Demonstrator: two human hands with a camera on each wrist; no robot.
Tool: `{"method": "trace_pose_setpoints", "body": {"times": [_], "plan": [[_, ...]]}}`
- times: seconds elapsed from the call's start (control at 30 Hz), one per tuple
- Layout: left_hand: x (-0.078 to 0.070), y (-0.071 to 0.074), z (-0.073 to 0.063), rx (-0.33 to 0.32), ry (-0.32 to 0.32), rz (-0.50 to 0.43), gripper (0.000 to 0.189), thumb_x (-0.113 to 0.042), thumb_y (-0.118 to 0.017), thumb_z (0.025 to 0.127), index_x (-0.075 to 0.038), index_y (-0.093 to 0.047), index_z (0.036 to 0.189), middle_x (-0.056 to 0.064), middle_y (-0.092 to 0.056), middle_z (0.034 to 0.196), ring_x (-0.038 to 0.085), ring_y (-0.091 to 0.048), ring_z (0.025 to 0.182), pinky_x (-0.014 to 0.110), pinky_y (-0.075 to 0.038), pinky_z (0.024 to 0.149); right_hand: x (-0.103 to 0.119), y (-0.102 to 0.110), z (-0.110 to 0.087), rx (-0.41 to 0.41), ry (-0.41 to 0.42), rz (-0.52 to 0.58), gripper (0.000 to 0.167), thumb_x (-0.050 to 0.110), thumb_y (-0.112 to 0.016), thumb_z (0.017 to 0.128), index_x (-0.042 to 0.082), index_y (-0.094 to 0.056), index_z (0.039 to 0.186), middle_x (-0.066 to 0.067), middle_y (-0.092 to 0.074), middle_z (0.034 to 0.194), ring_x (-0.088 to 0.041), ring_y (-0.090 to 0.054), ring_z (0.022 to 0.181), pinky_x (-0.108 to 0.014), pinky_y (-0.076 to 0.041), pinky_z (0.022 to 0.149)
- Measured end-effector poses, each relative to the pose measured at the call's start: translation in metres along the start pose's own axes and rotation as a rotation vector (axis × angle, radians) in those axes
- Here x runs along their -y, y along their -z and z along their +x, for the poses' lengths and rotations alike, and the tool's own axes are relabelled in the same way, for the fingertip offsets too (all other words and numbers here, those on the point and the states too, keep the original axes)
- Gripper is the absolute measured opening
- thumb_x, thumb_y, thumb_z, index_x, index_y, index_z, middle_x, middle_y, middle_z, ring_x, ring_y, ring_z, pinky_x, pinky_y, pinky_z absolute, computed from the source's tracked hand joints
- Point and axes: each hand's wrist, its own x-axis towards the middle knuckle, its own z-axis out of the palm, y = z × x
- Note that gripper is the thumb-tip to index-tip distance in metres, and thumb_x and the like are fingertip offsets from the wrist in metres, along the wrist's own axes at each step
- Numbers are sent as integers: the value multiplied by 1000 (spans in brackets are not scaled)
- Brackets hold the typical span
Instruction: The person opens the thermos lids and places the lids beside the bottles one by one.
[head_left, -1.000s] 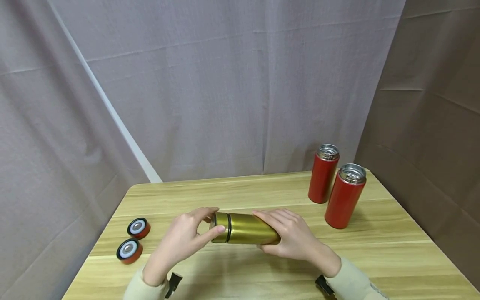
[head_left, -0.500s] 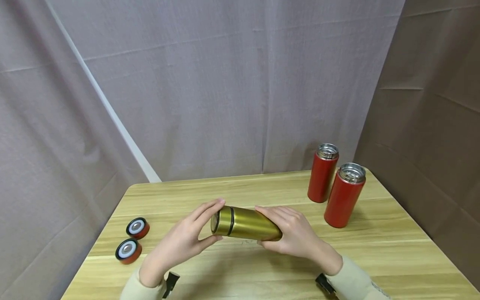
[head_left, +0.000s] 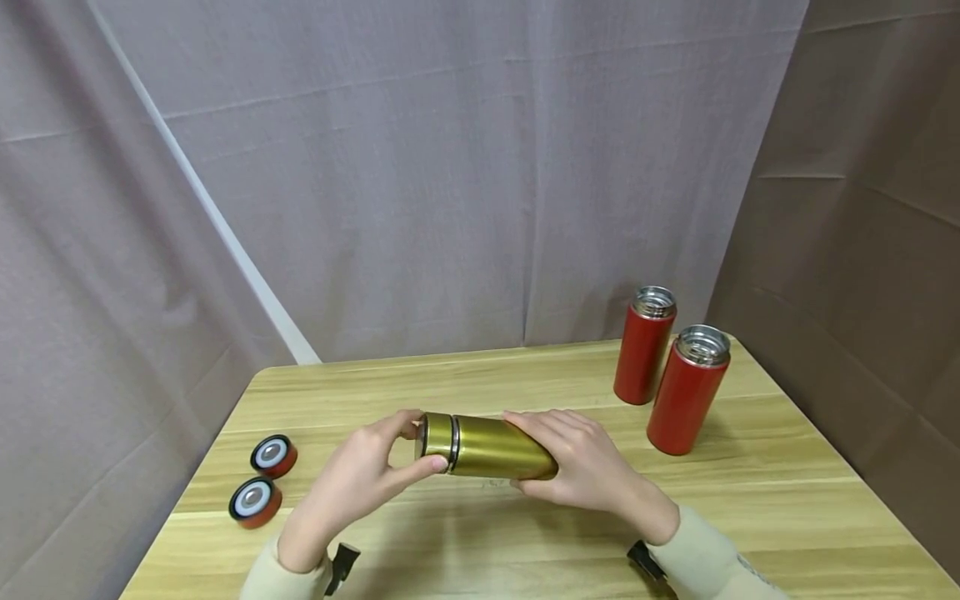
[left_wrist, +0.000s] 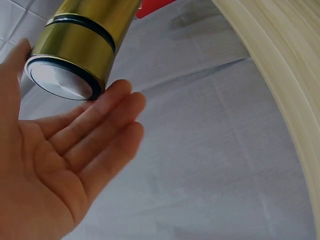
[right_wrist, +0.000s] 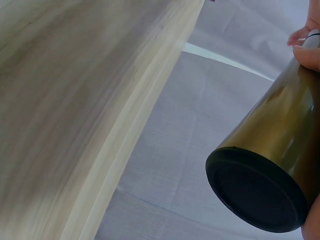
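Observation:
A gold thermos bottle (head_left: 498, 447) is held nearly level above the table, its lid end toward the left. My right hand (head_left: 581, 458) grips the bottle's body near its base; the black base (right_wrist: 255, 192) faces the right wrist camera. With thumb and fingers my left hand (head_left: 360, 475) pinches the gold lid (head_left: 437, 440). In the left wrist view the lid's silver top disc (left_wrist: 60, 80) shows beside the fingers. A thin shiny band shows at the seam between lid and body.
Two red thermos bottles (head_left: 645, 354) (head_left: 688, 396) stand lidless at the right back of the wooden table (head_left: 450, 379). Two red lids (head_left: 274, 456) (head_left: 256, 502) lie with their undersides up at the left. Grey curtains (head_left: 412, 183) hang behind the table.
Half a second ago my left fingers were straighter around the lid; now they are bent on it again. The seam, dark before, now shows a shiny band. The bottle shifted slightly left.

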Motion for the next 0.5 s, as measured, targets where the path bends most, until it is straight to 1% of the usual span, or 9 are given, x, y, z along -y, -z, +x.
{"method": "trace_pose_setpoints", "body": {"times": [0.07, 0.13, 0.23, 0.37, 0.43, 0.5], "plan": [[-1, 1, 0, 23, 57, 3, 53, -56, -70, 89, -11, -66, 118, -8, -69, 86, 0, -54, 57, 24, -50, 54, 1, -1, 0, 3, 6, 1, 83, 44, -87, 68, 16, -58, 141, 2, -71, 116, -14, -68, 102, -41, -57, 86], [-1, 2, 1, 44, 101, 10, 47, -55, -69, 91, -12, -67, 110, -11, -64, 74, 0, -44, 47, 22, -43, 47, 1, -2, 1, 2, 14, 3, 83, 44, -87, 68, 14, -59, 140, 1, -71, 117, -15, -68, 103, -41, -57, 87], [-1, 3, 3, 53, 129, 40, 43, -55, -67, 92, -13, -67, 102, -16, -56, 65, 0, -45, 48, 22, -42, 48, 1, -2, 2, 3, 13, 0, 83, 43, -87, 68, 14, -59, 140, 0, -71, 117, -16, -68, 103, -41, -56, 88], [-1, 3, 5, 51, 137, 70, 44, -55, -67, 92, -12, -69, 104, -16, -58, 67, 0, -47, 51, 23, -44, 52, 0, -1, 3, 5, 9, -9, 84, 44, -86, 68, 15, -58, 141, -1, -71, 115, -17, -68, 102, -41, -56, 88], [-1, 4, 4, 55, 130, 81, 47, -54, -66, 93, -11, -70, 111, -13, -62, 71, 0, -50, 55, 24, -46, 56, 0, -1, 3, 8, 8, -13, 84, 44, -86, 68, 15, -58, 141, -1, -72, 115, -17, -68, 101, -41, -57, 88], [0, 4, 3, 57, 115, 90, 51, -54, -65, 94, -10, -69, 121, -10, -67, 77, 1, -54, 60, 27, -50, 61, 0, -2, 2, 11, 6, -13, 84, 44, -86, 67, 15, -58, 141, -1, -72, 115, -17, -68, 101, -41, -57, 88]]}}
